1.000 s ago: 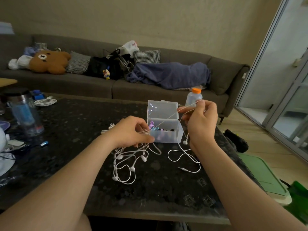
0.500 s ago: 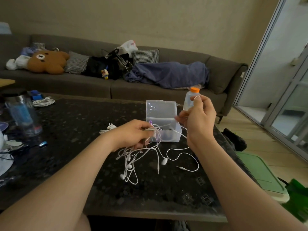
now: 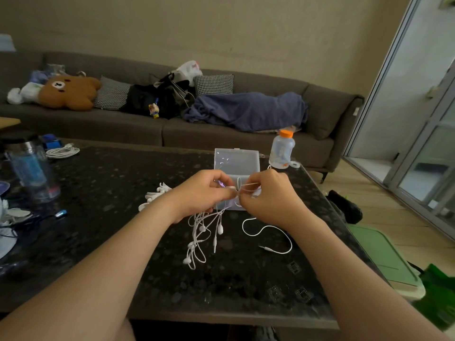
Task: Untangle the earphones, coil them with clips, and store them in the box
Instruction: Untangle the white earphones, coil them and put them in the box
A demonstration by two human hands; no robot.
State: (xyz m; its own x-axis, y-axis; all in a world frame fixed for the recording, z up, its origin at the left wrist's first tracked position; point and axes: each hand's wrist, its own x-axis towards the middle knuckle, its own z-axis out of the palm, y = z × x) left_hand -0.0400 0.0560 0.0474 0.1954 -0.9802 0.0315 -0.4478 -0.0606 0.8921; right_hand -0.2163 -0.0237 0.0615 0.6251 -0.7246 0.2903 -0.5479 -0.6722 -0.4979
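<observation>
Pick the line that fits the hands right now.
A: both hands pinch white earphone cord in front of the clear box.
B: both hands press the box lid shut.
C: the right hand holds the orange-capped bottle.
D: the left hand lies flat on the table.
A: the left hand and right hand are close together in front of the clear box, each pinching cord of the white earphones.

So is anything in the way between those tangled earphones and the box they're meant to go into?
Nothing visible. The clear box stands open, lid up, just behind the left hand and right hand, which both pinch the earphones in front of it. The bottle stands off to the box's right, out of the path.
</observation>
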